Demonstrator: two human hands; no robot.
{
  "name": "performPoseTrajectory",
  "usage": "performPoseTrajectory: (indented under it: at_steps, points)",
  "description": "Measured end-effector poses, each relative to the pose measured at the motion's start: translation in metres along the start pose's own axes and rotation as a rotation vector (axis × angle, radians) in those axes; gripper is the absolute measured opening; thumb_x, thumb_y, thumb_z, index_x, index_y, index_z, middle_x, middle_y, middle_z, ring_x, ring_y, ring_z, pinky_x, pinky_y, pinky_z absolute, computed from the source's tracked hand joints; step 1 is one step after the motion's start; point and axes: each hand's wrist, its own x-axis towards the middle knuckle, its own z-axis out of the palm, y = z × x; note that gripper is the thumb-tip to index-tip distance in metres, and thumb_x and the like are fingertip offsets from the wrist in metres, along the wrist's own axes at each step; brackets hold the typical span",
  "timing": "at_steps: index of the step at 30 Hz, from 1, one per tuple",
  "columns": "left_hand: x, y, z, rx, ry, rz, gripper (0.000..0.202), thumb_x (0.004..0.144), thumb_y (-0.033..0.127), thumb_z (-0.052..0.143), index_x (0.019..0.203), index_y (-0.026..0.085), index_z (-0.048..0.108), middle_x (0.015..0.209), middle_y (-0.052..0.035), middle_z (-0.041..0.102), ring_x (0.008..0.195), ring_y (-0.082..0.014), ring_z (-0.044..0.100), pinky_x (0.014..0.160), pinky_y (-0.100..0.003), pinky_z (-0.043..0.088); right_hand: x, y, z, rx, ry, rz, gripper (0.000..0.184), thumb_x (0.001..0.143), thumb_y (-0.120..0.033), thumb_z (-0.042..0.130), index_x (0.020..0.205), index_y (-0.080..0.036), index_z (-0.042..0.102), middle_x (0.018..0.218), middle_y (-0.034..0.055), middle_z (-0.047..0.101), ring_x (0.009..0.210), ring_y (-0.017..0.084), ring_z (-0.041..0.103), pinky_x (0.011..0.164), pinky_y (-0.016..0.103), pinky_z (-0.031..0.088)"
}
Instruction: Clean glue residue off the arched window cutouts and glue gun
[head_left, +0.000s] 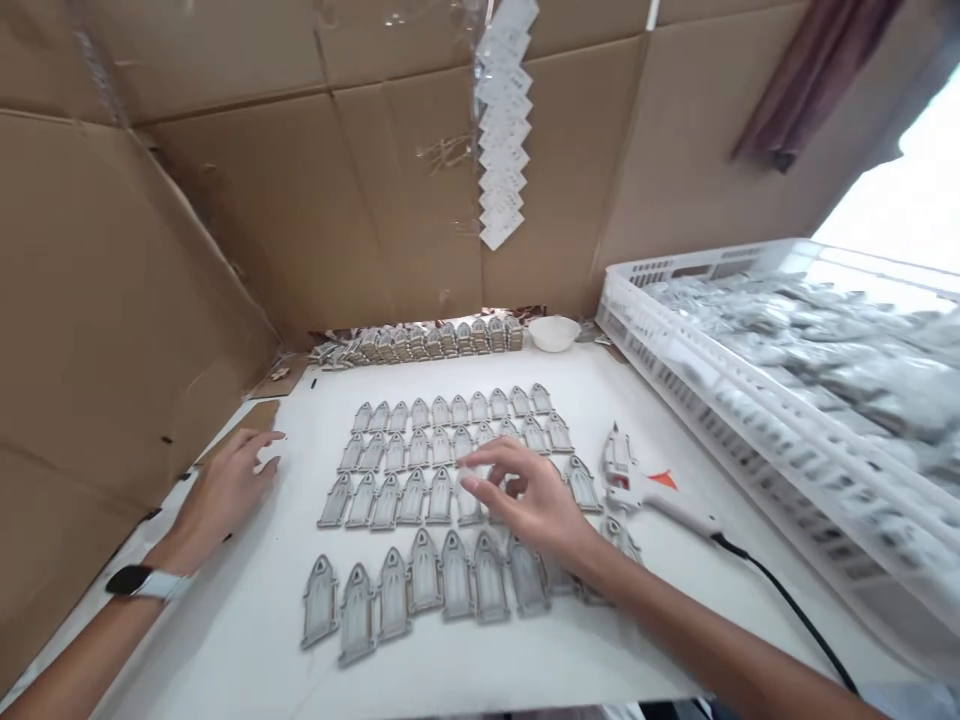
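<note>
Small grey arched window-shaped pieces (pixel 424 572) lie in several rows on the white table (pixel 247 630). The nearest row is uneven, and its pieces look larger because they are closer. Above the middle rows is my right hand (pixel 529 500), with thumb and forefinger slightly apart and no object visible between them. It hides some of the pieces beneath. My left hand (pixel 232 485) rests by the table's left edge near a cardboard strip (pixel 244 428), fingers loosely bent and apart, holding nothing. To the right of the rows lies a white hot glue gun (pixel 675 503) with an orange trigger.
Stacks of similar pieces (pixel 420 343) line the back, beside a white bowl (pixel 553 333). A white plastic crate (pixel 720 440) of bagged items fills the right side. Cardboard walls (pixel 405 190) enclose the back and left. The glue gun's black cord (pixel 795 610) runs toward the front.
</note>
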Motion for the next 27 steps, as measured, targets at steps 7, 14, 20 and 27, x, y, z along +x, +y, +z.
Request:
performPoseTrajectory:
  at_steps: [7, 14, 20, 27]
  points:
    - [-0.038, 0.078, 0.028, -0.051, -0.074, 0.469, 0.049, 0.110, 0.067, 0.078, 0.143, 0.031, 0.079, 0.119, -0.0045, 0.082, 0.095, -0.0229, 0.080, 0.096, -0.042, 0.072, 0.007, 0.000, -0.005, 0.364, -0.136, 0.244, 0.063, 0.093, -0.080, 0.091, 0.124, -0.025, 0.091, 0.089, 0.0028, 0.076, 0.065, 0.013, 0.061, 0.053, 0.024, 0.043]
    - [-0.071, 0.165, 0.053, -0.193, -0.226, 0.839, 0.055, 0.112, 0.064, 0.075, 0.165, 0.051, 0.067, 0.134, -0.0057, 0.075, 0.103, -0.0202, 0.077, 0.079, -0.028, 0.072, 0.006, 0.001, -0.004, 0.576, -0.317, 0.290, 0.062, 0.091, -0.078, 0.094, 0.120, -0.023, 0.089, 0.075, -0.0033, 0.067, 0.058, 0.009, 0.050, 0.053, 0.024, 0.035]
    - [-0.070, 0.176, 0.055, -0.266, -0.256, 0.848, 0.049, 0.110, 0.064, 0.077, 0.155, 0.046, 0.073, 0.115, -0.0026, 0.065, 0.088, -0.0158, 0.067, 0.070, -0.021, 0.068, 0.004, 0.000, -0.008, 0.657, -0.372, 0.308, 0.060, 0.091, -0.073, 0.097, 0.122, -0.022, 0.088, 0.076, -0.0026, 0.068, 0.062, 0.010, 0.053, 0.054, 0.023, 0.032]
    - [-0.070, 0.179, 0.049, -0.259, -0.262, 0.812, 0.039, 0.108, 0.066, 0.080, 0.139, 0.043, 0.081, 0.108, 0.0003, 0.067, 0.083, -0.0132, 0.065, 0.079, -0.022, 0.066, 0.001, 0.000, -0.008, 0.630, -0.394, 0.330, 0.061, 0.090, -0.076, 0.095, 0.117, -0.021, 0.088, 0.080, -0.0004, 0.071, 0.065, 0.013, 0.060, 0.053, 0.024, 0.036]
